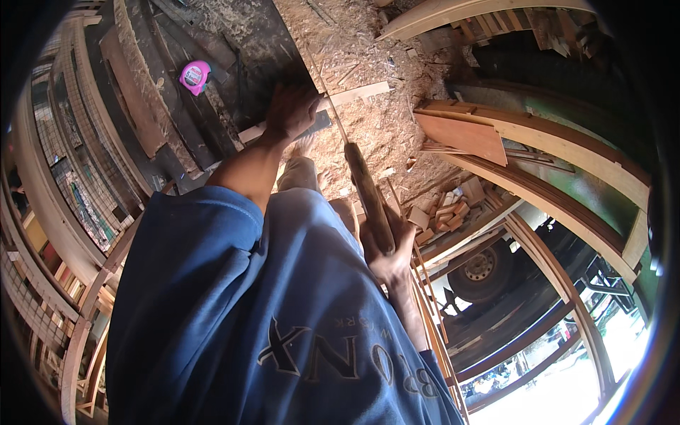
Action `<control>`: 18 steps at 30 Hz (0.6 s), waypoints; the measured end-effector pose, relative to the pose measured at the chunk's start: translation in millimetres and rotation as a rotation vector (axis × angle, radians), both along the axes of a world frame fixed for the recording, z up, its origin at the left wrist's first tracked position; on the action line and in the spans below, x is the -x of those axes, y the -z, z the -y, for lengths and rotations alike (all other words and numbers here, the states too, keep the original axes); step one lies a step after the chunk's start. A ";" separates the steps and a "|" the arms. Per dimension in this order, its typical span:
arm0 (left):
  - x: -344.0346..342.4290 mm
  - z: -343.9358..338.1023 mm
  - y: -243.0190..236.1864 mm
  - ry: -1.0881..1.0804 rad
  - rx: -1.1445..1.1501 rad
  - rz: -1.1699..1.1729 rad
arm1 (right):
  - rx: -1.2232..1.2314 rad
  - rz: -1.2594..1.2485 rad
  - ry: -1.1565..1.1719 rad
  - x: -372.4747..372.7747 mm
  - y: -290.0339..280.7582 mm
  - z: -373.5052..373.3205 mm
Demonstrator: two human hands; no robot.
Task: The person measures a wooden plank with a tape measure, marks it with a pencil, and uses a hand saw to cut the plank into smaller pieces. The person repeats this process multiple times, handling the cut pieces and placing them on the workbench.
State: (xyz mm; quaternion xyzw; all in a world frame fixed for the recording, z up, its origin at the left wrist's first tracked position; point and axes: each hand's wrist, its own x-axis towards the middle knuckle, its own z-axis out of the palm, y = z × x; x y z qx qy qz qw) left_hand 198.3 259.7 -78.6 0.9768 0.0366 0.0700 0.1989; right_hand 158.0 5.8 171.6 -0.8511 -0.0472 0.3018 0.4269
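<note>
My right hand (393, 251) is wrapped round the long wooden handle of a hand saw (365, 188). The saw's thin blade shows edge-on and points away from me, crossing a pale wood strip (365, 93) just past the bench edge. My left hand (292, 112) presses down on that strip at the right edge of the dark workbench (273, 46). Its fingers are closed against the wood and partly lost in shadow. The strip's free end juts out over the floor. A pink tape measure (194, 76) lies on the bench, left of my left hand.
Sawdust and wood scraps cover the floor (375, 42). Small offcuts (450, 209) are heaped on the right, near long timber boards (538, 134). A vehicle wheel (480, 268) shows behind wooden frames. Wire mesh and slats (85, 184) line the left side.
</note>
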 end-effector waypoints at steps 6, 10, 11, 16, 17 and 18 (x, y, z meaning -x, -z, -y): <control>-0.6 1.8 2.0 -0.031 0.092 0.095 | 0.278 0.427 -0.434 69.3 -76.9 73.7; 2.2 0.1 -4.8 0.011 0.091 0.040 | 0.069 0.490 -0.380 45.4 -45.4 58.7; 3.6 0.1 -7.9 0.035 0.085 0.111 | 0.065 0.426 -0.352 33.3 -31.5 48.9; 6.1 -2.5 -22.8 0.124 0.083 0.014 | -0.110 0.027 0.042 -10.9 19.9 7.3; 6.7 -2.8 -24.8 0.133 0.057 -0.054 | -0.096 0.063 0.048 -13.4 20.2 2.1; 5.5 -2.8 -25.7 0.130 0.030 -0.060 | -0.091 0.043 0.043 -14.1 18.1 -2.3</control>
